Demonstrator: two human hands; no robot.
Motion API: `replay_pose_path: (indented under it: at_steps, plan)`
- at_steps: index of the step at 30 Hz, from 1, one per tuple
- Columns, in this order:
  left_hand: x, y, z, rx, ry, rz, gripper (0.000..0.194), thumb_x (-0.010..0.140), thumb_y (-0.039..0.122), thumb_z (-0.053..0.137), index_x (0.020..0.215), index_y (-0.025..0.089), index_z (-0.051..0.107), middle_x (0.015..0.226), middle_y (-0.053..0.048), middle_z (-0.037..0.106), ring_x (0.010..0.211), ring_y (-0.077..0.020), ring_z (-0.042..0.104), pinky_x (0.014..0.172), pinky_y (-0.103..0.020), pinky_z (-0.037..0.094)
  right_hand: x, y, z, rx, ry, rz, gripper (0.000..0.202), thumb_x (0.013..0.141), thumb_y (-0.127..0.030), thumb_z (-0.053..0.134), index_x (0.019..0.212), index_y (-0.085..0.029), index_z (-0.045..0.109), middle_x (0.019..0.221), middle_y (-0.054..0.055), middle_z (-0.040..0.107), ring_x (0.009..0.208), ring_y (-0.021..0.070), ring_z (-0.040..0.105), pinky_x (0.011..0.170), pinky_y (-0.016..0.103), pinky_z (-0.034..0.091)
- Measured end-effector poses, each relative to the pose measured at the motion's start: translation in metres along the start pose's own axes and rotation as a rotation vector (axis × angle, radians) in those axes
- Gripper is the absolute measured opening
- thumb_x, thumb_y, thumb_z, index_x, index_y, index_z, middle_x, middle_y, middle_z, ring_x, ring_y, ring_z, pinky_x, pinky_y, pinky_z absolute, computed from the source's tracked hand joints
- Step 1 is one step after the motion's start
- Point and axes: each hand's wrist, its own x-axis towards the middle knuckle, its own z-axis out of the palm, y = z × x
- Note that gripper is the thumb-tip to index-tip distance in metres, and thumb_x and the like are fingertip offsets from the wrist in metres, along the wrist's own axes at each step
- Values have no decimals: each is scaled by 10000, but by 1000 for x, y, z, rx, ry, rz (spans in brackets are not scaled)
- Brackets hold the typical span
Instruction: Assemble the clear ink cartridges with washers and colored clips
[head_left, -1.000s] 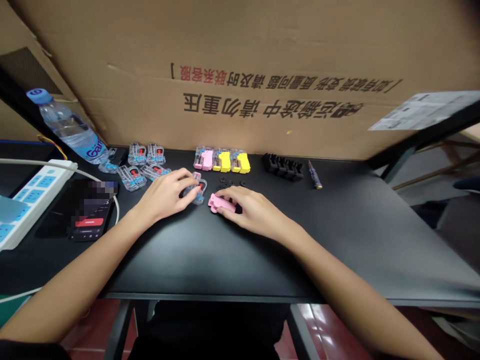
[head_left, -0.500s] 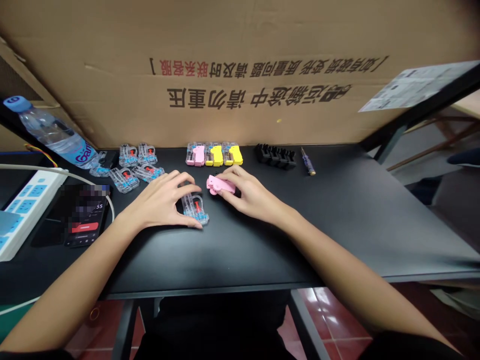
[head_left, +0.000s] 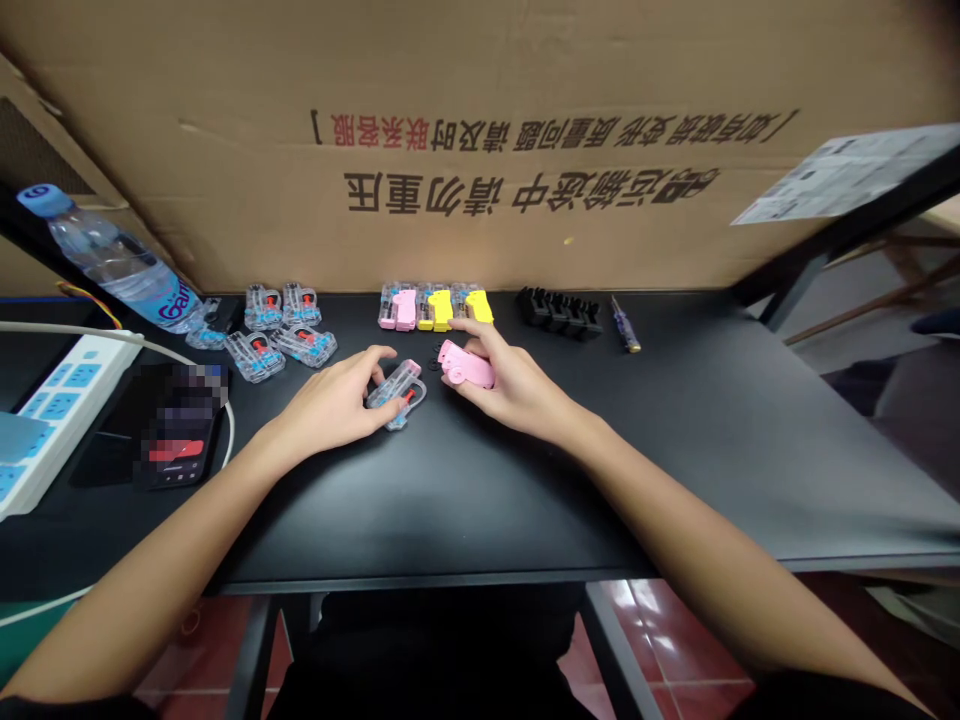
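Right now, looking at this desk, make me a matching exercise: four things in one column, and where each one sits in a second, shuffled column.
Things:
1. clear plastic part
2. pink plastic part
3. water bottle
4. screwdriver

Places:
A. far left, leaning at the cardboard wall
B. held by the right hand
C. lying on the table to the right of the black block
D. under the fingers of the left hand

Pairs: 1-D, 2-B, 3-A, 4-C
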Motion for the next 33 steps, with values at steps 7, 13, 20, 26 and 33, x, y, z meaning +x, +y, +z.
replay_pose_path:
  at_steps: [7,13,20,26,33]
  plan:
    - [7,-11,6,-147,18,18,505,943,528,718,1287,159,703,949,-47,708,759,-198,673,733,-332,499,0,-9,1,-54,21,-14,417,1039,-355,629,1420,-191,584,1214,134,771,977,284,743,888,408,584]
    - [4,-9,-2,-58,86,95,377,1103,371,450,1364,206,668,962,-52,744,794,-215,696,764,-358,512,-1,-13,1,-53,-3,21,500,1024,-418,650,1452,-178,556,1234,153,751,971,290,726,894,431,586]
    - [-1,-13,-9,78,-30,469,588,936,500,787,1469,299,643,1667,-118,506,1528,-377,477,1236,-568,418,-1,-13,-1,-46,-29,17,476,1040,-420,631,1455,-197,560,1315,153,740,1085,314,739,953,449,593]
    - [1,-21,-5,90,-104,463,556,954,461,768,1466,288,641,1644,-118,504,1439,-336,582,1209,-515,482,-2,-15,0,-41,-60,42,457,1070,-430,580,1469,-206,568,1408,153,717,1229,337,725,1064,500,578]
    - [-1,-17,-7,29,-115,388,593,875,508,833,1404,288,679,1484,-109,557,1155,-286,719,1029,-462,607,-2,-10,1,-28,-55,22,439,1081,-454,585,1442,-204,584,1377,150,733,1226,329,736,1077,508,587]
